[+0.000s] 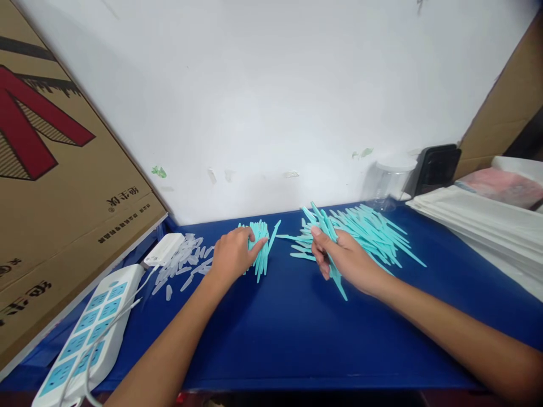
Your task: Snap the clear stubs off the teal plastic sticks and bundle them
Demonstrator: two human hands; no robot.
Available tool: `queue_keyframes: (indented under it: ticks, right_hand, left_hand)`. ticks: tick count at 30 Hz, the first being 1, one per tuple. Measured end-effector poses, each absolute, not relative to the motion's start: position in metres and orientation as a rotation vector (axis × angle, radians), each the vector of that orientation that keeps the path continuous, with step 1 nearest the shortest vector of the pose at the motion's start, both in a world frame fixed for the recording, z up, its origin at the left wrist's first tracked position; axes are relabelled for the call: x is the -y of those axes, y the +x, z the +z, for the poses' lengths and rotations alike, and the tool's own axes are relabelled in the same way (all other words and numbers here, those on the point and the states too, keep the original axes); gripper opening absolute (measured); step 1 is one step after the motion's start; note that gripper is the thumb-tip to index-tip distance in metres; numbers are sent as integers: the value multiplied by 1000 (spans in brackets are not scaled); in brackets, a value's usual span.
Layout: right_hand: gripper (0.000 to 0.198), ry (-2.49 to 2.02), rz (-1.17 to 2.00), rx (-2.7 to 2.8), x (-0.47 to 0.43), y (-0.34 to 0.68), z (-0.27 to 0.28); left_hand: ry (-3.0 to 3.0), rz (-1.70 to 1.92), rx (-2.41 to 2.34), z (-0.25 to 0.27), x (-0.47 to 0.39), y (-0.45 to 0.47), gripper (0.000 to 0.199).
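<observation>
My left hand (232,253) is curled over the left part of a small pile of thin turquoise plastic sticks (262,257) on the blue table. Its thumb lies across them, and the other fingertips are partly hidden. Held in the air, my right hand (333,254) grips several sticks of the same kind (323,221), their ends poking out above and below the fist. Behind and to the right of that hand spreads a larger loose heap of turquoise sticks (369,229). Left of my left hand lie scattered small translucent plastic pieces (182,257).
A white power strip (97,322) with cables lies at the left, near a white box-shaped device (165,249). A large cardboard box (76,186) leans there. At the back right stand a clear jar (392,178) and a black object (436,167), beside stacked white sheets (483,226).
</observation>
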State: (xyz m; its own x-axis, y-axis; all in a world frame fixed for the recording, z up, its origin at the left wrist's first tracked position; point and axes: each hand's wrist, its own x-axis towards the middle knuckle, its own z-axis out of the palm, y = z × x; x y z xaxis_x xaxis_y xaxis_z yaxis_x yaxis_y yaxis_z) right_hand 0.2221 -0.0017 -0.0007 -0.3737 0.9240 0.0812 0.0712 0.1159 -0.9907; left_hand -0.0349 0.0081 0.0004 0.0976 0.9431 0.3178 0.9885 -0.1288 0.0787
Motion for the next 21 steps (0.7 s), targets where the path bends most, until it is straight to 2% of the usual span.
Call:
queue_keyframes:
  ticks: [4,8,21]
  right_hand:
    - [51,-1019,1475,1512,-3,221,-12]
    - [50,-1034,1459,1572,-6,218,-20]
    - [51,-1042,1433,1635,-3,217,-14]
  left_hand:
    - [-2121,-229,1967,-8,-11,-31,55]
    - [-2093,-101,1957,-15,-9,-8,58]
    - [-2177,109,2006,-21,-10,12,36]
